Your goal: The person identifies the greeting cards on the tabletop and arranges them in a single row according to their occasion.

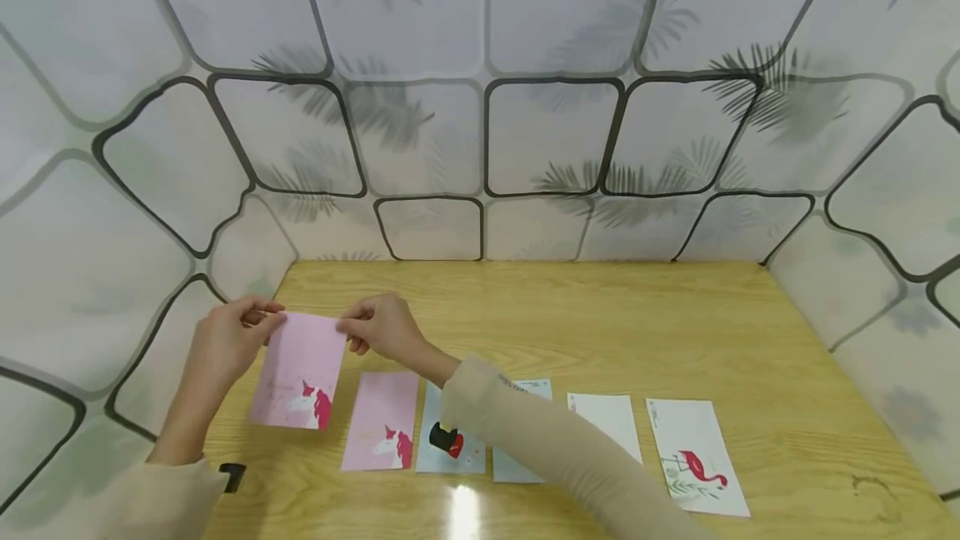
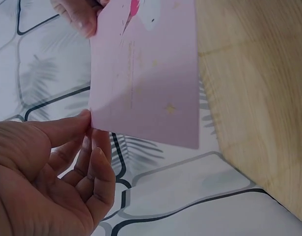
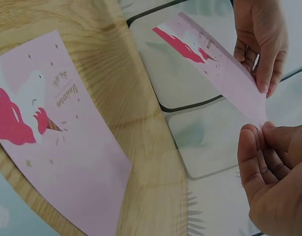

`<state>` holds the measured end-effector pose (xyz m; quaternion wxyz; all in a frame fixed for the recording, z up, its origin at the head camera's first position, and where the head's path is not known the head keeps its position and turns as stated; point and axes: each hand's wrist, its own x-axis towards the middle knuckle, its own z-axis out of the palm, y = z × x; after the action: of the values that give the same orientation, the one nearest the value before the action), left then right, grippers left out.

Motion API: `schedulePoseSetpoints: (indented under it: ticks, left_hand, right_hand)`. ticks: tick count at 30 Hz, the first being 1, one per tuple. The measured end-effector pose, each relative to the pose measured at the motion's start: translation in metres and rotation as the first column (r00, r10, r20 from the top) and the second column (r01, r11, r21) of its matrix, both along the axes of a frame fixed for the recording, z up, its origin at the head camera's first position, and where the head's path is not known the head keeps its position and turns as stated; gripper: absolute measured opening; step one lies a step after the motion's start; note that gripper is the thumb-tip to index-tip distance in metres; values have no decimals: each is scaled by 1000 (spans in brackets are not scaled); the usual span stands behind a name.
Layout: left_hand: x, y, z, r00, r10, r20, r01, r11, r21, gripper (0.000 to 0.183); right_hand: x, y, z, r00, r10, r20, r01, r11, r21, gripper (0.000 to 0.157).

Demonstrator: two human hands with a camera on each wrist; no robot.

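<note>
A pink unicorn card (image 1: 300, 373) is held up above the table's left side. My left hand (image 1: 231, 340) pinches its top left corner between thumb and finger, and my right hand (image 1: 386, 328) pinches the top right corner. In the left wrist view the left hand (image 2: 57, 167) grips one corner of the card (image 2: 146, 78), which shows gold stars. The right wrist view has both the right hand (image 3: 278, 172) and the left hand (image 3: 262, 44) on the card's edge. A second pink unicorn card (image 1: 381, 423) lies on the table just right of the held one.
Right of the pink cards lie a light blue card with a black hat (image 1: 448, 440), another light blue card (image 1: 517, 465), a white card (image 1: 607, 419) and a flamingo card (image 1: 697, 457). My right forearm crosses over some. A small black object (image 1: 232, 476) is by the left sleeve. Patterned fabric walls (image 1: 555, 136) enclose the table.
</note>
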<state>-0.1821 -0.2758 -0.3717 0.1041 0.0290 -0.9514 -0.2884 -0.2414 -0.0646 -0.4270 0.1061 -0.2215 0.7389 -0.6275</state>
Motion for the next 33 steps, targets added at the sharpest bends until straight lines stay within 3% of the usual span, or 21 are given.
schedulePoseSetpoints:
  ticks: [14, 26, 33]
  left_hand:
    - [10, -20, -18, 994, -41, 105, 36, 998, 48, 25]
    - [9, -36, -19, 968, -48, 244, 34, 998, 59, 31]
    - [7, -40, -31, 960, -76, 270, 63, 996, 55, 28]
  right_hand:
    - [10, -9, -13, 999, 38, -1, -38, 994, 98, 7]
    - [8, -21, -20, 994, 87, -74, -67, 969, 238, 10]
    - [8, -26, -30, 995, 83, -59, -64, 958, 280, 10]
